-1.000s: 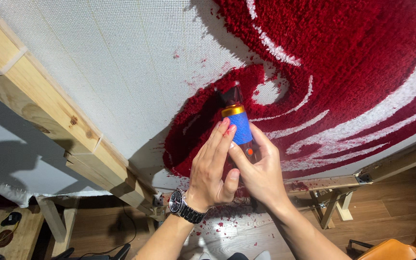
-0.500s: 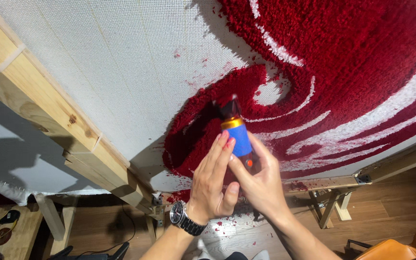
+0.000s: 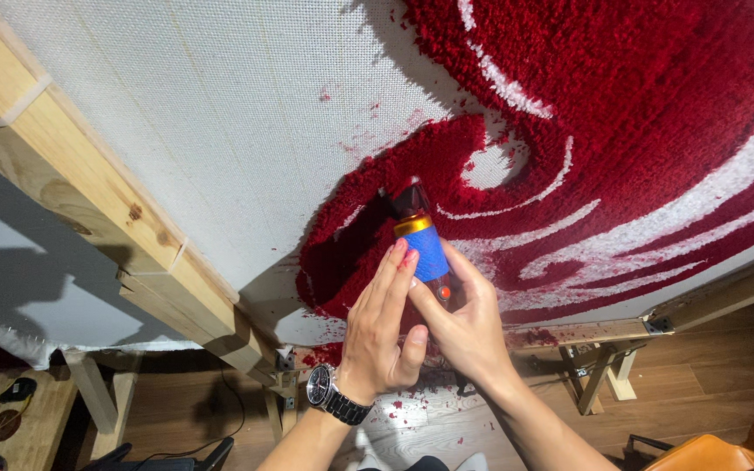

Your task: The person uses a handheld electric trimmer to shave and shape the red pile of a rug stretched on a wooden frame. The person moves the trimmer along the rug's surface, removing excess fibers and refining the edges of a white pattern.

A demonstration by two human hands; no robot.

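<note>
A blue hand tool with a gold collar and a dark tip is pressed against the red tufted pile of a rug stretched on a wooden frame. My right hand grips the tool's blue body from below. With its fingers laid flat against the tool's left side, my left hand steadies it; a dark wristwatch is on that wrist. The tip sits at the edge of a red swirl next to white curved lines.
Bare white backing cloth fills the upper left of the frame. A thick wooden frame beam runs diagonally at left. Red yarn fluff litters the wooden floor below. An orange seat shows at the bottom right.
The tool and both hands have shifted slightly down and left along the red swirl. The grip of both hands is the same.
</note>
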